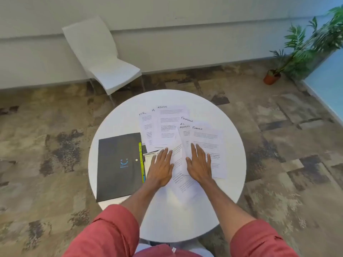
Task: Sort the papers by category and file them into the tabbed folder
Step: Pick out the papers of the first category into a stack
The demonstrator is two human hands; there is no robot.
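Under both hands lie the papers (167,127), overlapping on the round white table (115,123). The left hand (161,168) and right hand (200,165) press flat on them, fingers straight and spread, grasping nothing. Just left of the left hand lies the dark folder (118,164), closed, its green tabs (140,154) toward that hand. Sheets headed HR, ADMIN and FINANCE fan out beyond the fingertips.
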